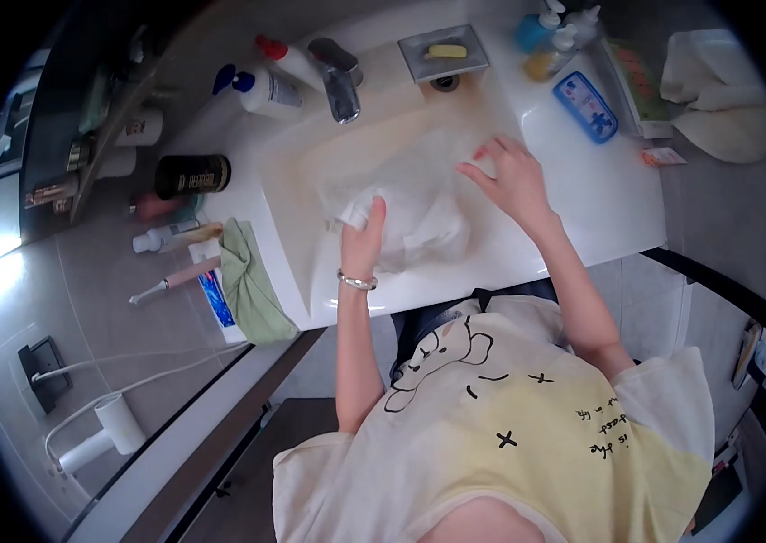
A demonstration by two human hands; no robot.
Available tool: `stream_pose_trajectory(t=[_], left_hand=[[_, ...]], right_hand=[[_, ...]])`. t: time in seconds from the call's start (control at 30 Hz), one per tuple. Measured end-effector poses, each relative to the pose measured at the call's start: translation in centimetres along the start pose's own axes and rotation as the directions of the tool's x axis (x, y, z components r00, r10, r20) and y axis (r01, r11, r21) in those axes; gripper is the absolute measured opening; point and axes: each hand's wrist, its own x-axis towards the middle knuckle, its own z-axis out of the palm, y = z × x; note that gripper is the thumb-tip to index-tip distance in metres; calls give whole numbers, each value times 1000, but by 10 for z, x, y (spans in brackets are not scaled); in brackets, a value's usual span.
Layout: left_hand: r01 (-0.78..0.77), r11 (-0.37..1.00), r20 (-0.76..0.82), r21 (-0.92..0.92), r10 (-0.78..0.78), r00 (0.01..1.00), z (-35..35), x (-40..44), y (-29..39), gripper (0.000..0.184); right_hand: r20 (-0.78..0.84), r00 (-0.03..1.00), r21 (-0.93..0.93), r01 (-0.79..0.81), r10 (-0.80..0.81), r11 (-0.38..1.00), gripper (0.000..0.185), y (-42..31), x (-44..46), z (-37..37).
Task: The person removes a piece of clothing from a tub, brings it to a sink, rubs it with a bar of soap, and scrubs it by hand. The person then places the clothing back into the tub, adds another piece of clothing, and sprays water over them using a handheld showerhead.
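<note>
A wet white cloth point(433, 222) lies bunched and spread in the white sink basin point(311, 176), partly in cloudy water. My left hand point(365, 237), with a silver bracelet at the wrist, grips the cloth's left side; the thumb lies on top and the other fingers are mostly hidden. Over the right side of the basin is my right hand point(514, 181), its thumb and fingers apart and holding nothing. It hovers just up and right of the cloth. A yellow bar of soap point(447, 52) rests on a grey soap dish point(412, 65) at the back.
The chrome faucet point(342, 95) stands at the back left beside a white pump bottle point(270, 95) and a red-capped bottle point(288, 61). A black canister point(193, 176) and green towel point(247, 281) are at left. Pump bottles point(550, 59) and a blue case point(586, 107) sit right.
</note>
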Motion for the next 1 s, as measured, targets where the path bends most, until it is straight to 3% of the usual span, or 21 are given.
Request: stream_pose_trajectory(t=[0.07,0.1,0.17,0.27,0.3,0.4,0.5,0.57,0.6,0.67,0.7,0.77,0.8,0.83,0.87,0.93,0.97,1.0], left_hand=[[174,976,83,-128,-165,983,-5,-1,-2,35],[255,949,134,-188,-232,963,-8,0,0,38],[334,930,194,-152,-303,933,-14,-2,7,39],[225,948,325,-224,-145,935,-26,-3,21,40],[152,948,367,-278,-42,929,-28,-3,23,41],[209,885,325,-416,-69,943,-32,-9,22,48],[223,916,425,-334,-65,903,-37,-13,23,48],[223,899,318,-378,-101,943,-39,-18,13,45],[218,891,260,-398,-118,958,-38,-20,9,44],[155,713,46,-683,-170,984,-18,-16,5,42],[95,597,-54,-796,-225,973,-7,-16,3,43],[77,508,-135,-858,-366,921,6,-4,14,42],[61,461,-167,-885,-437,884,9,3,17,44],[115,399,-15,-910,-307,952,1,5,3,41],[141,460,2,-877,-290,957,1,5,-11,43],[190,578,42,-794,-259,965,6,0,-17,49],[285,417,79,-863,-446,892,11,-3,7,38],[295,379,95,-877,-466,879,10,-6,4,37]], right_hand=[[-324,881,165,412,-346,896,40,-9,11,31],[-253,897,322,431,-362,843,36,-14,16,49],[-122,898,607,405,-423,684,30,-26,26,72],[382,838,673,38,-391,739,28,-33,32,57],[343,864,669,51,-369,741,28,-36,32,57],[230,927,680,64,-295,730,26,-50,28,55],[86,982,753,48,-171,657,29,-73,23,50],[-56,998,806,68,-38,588,41,-81,22,56],[-118,993,718,106,-29,688,41,-82,23,58],[-258,966,500,162,-32,851,41,-81,32,59],[-359,931,452,238,-69,859,41,-85,28,64],[-551,821,326,379,-152,866,40,-99,16,72],[-543,808,307,446,-230,841,39,-108,0,73],[-533,789,289,509,-305,811,37,-119,-24,73],[-514,770,277,566,-378,777,36,-126,-39,74],[-548,760,270,556,-349,787,40,-116,-13,87],[-568,754,268,548,-329,792,43,-113,-6,94],[-521,805,315,491,-285,812,42,-113,-8,99]])
